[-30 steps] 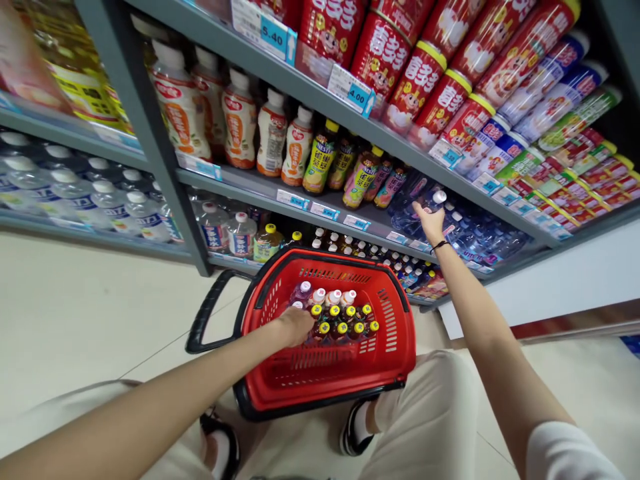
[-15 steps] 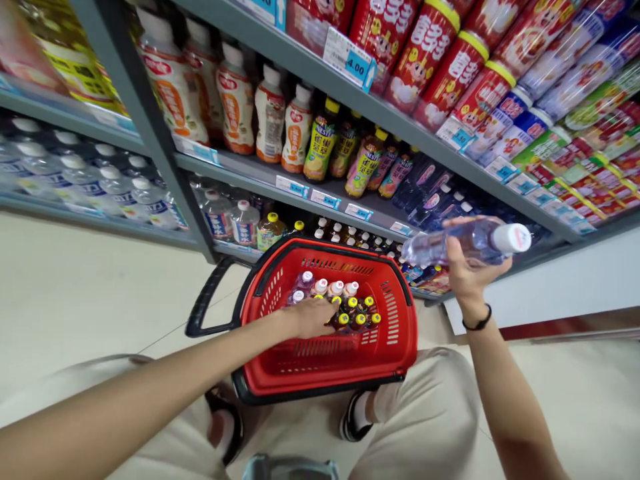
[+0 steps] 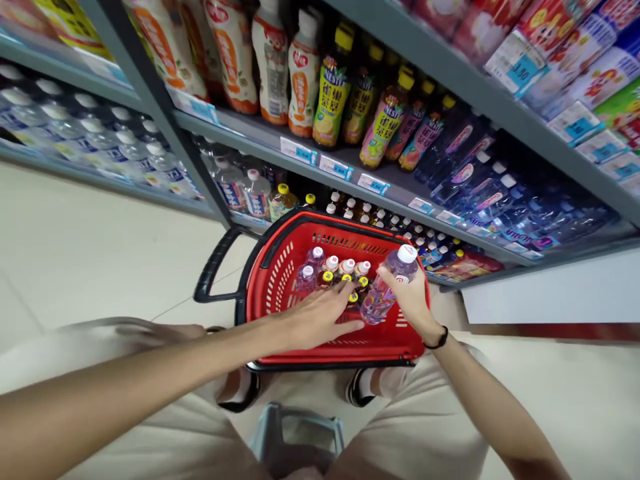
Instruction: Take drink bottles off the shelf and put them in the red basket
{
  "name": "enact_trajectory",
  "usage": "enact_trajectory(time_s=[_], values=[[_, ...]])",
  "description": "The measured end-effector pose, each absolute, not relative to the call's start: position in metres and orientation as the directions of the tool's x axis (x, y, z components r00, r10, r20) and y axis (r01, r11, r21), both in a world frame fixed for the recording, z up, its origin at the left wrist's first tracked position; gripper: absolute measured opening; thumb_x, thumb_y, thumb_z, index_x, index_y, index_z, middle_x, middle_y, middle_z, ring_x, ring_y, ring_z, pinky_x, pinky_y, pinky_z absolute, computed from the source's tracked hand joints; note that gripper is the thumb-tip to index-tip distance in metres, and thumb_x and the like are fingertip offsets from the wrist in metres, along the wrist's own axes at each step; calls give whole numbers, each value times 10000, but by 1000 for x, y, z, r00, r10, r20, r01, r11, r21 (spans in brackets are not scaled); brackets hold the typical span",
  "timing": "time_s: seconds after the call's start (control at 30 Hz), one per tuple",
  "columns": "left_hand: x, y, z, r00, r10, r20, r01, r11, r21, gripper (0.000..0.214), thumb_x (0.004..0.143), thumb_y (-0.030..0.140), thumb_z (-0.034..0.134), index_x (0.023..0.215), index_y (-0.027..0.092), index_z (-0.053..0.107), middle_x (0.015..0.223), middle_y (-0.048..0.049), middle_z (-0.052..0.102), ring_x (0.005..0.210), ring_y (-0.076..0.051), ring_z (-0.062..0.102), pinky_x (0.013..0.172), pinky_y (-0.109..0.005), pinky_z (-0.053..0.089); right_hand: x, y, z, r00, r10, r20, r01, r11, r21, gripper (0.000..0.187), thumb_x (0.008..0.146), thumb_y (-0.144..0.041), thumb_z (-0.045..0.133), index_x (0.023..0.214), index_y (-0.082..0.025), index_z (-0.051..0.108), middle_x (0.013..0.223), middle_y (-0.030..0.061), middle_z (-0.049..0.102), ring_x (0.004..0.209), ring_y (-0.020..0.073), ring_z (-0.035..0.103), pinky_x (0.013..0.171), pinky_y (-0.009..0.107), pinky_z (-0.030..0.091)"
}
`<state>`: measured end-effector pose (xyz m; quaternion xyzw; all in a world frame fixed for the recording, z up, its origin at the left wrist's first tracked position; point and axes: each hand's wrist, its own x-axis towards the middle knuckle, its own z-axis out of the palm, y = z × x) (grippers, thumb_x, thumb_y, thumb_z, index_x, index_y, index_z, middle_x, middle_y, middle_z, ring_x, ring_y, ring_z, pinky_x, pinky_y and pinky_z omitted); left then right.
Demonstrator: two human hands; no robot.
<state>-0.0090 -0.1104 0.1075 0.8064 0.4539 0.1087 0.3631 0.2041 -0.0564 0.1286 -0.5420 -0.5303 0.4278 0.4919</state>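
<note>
Right grip [image 3: 413,298] round bottle [image 3: 383,298] over basket [image 3: 390,352]; pale floor [image 3: 125,260], stocked shelves [image 3: 240,130].

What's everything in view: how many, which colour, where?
Tiered shelves: several, grey, background
Plastic drink bottles: many, multicoloured, shelves
Glossy packs: several, multicoloured, upper right
Price labels: many, white-blue, shelf edges
Slotted plastic basket: one, red-and-black, centre
Clear white-capped bottle: one, purple, basket's right
Matching clear bottles: two, purple, basket's left
Small white-capped bottles: three, pale, basket
Small yellow-capped bottles: four visible, dark, basket
Low stool-like frame: one, grey-blue, bottom centre
Loose trousers: one pair, beige, bottom
Left hand: one, bare, over basket
Right hand: one, bare, gripping bottle
</note>
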Motion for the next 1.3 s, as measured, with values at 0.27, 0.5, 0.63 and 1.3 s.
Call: enact_trajectory(time_s=[0.27,0.5,0.63,1.3], values=[[15,-99,96,482,858,-177,502,-105,859,703,727,496,802,1298,134,608,1087,-128,780,974,-323,750,853,-391,570,179,-73,137,-77,981,-179,-223,-192,-956,433,705,-474,953,951,-202,723,907,10,761,826,203,726,817,339,611],[0,-108,118,599,780,-182,160,106,981,496,701,314,799,1156,171,663,1001,-36,771,903,-231,714,835,-352,570,183,-63,145,-263,916,-304,-365,-386,-848,608,798,-784,608,917,-204,745,972,125,782,1135,372,708,939,516,613],[-4,-106,122,654,756,-32,-232,241,942,667,705,272,860,1312,181,598,1223,-94,749,1130,-249,711,1043,-415,553,171,-79,116,-243,873,-424,-341,-485,-805,464,686,-689,758,789,-240,696,788,86,748,1046,365,721,893,494,623],[-60,-63,174,203,968,-146,-675,247,695,839,893,776,471,1379,110,624,1265,-193,745,1265,-343,686,1038,-490,588,154,-105,108,-601,635,-486,-231,-720,-655,521,908,-627,623,988,-124,732,885,141,745,658,247,667,486,300,477]])
